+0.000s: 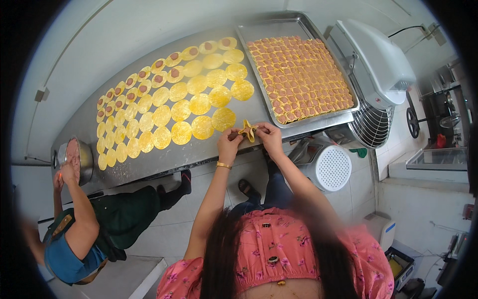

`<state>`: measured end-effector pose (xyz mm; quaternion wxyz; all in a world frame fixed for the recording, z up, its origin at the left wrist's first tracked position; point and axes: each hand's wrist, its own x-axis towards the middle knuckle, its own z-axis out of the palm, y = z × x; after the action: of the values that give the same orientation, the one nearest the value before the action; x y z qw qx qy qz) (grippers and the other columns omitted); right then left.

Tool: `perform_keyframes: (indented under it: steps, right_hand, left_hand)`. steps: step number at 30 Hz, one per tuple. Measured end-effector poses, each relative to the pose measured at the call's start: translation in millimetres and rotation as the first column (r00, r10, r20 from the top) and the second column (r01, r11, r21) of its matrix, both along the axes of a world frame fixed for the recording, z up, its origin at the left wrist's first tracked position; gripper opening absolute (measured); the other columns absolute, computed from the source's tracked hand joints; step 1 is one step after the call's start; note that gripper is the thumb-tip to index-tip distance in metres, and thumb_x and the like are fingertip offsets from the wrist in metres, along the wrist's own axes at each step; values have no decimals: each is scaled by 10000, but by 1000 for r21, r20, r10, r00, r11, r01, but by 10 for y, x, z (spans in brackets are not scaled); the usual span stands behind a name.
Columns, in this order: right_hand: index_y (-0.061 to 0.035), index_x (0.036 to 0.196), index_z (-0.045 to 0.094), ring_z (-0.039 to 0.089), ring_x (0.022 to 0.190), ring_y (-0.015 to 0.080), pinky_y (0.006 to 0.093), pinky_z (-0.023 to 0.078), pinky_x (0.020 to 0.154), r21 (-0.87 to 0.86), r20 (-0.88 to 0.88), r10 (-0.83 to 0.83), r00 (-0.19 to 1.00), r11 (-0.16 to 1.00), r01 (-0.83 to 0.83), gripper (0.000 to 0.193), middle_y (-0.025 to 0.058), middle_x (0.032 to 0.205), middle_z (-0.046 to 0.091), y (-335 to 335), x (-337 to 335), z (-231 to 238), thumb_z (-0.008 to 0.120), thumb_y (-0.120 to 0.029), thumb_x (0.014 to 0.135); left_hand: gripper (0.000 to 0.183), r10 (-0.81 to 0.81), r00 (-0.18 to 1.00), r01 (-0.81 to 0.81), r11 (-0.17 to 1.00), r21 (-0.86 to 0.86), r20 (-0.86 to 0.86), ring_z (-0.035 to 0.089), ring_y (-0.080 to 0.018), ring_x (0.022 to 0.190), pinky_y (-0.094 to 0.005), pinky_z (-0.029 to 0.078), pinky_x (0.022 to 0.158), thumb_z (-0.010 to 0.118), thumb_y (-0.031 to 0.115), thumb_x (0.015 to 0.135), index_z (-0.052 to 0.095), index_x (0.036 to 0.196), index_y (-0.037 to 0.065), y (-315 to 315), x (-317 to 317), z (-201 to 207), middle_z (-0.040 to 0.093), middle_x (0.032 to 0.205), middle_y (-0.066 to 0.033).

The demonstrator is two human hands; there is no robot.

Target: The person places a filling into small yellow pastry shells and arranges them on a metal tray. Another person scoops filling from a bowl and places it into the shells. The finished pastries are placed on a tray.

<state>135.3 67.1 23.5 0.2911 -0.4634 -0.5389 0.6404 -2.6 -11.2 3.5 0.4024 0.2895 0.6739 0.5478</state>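
Note:
Between my two hands, above the table's near edge, is a dumpling (pixel 248 131) with a yellow wrapper folded into a star shape around pinkish meat filling. My left hand (pixel 229 143) pinches its left side. The fingers of my right hand (pixel 270 139) close on its right side. Just beyond and to the left, rows of round yellow wrappers (pixel 201 127) lie flat on the steel table (pixel 149 167). Balls of pink filling (pixel 174 73) sit on several wrappers in the far and left rows. A metal tray (pixel 279 29) to the right carries closely packed filled dumplings (pixel 303 79).
At the table's left end a co-worker's hands (pixel 67 174) are at a steel bowl (pixel 85 159) of pink meat. A white mixer (pixel 373 60) with a wire guard stands right of the tray. Below the table's right part is a white perforated stool (pixel 332 168).

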Motion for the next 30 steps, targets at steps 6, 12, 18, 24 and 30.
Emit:
perform_keyframes:
  steps: [6,12,18,24,30]
  right_hand:
    - [3,1053,582,609,864,101,221,472,787,-52,-432,80,898,992,-114,263,39,914,653,-80,65,164,564,89,805]
    - [-6,1026,605,614,855,107,221,487,751,-2,-179,174,968,984,-177,287,30,888,650,144,165,73,581,110,764]
    - [-16,1031,613,620,772,143,257,498,701,347,148,250,957,893,-287,367,64,826,635,146,118,18,619,89,679]
    - [2,970,626,627,781,253,314,501,706,384,276,282,919,844,-374,353,109,830,617,156,141,60,612,98,631]
    - [-11,932,626,587,799,359,395,484,698,565,422,242,873,684,-463,304,147,829,590,208,90,135,652,43,634]
  left_hand:
    - [166,-9,940,-11,998,57,341,578,-121,916,-242,509,766,606,-18,824,558,974,32,-41,40,268,564,1052,-53]
    - [182,13,859,-166,953,253,512,601,-138,886,-247,514,765,605,-12,831,561,1005,20,-148,119,373,594,974,-45]
    - [173,-69,896,128,986,105,-439,625,-153,867,-261,516,753,662,-33,729,615,891,4,-88,44,68,633,974,-50]
    - [192,-119,912,171,980,99,-393,643,-153,823,-269,527,721,663,-61,687,596,853,5,-62,93,33,659,911,-70]
    - [397,-169,923,170,985,-26,-346,664,-154,775,-277,533,690,701,-45,686,582,1056,36,-3,99,142,667,854,-89]
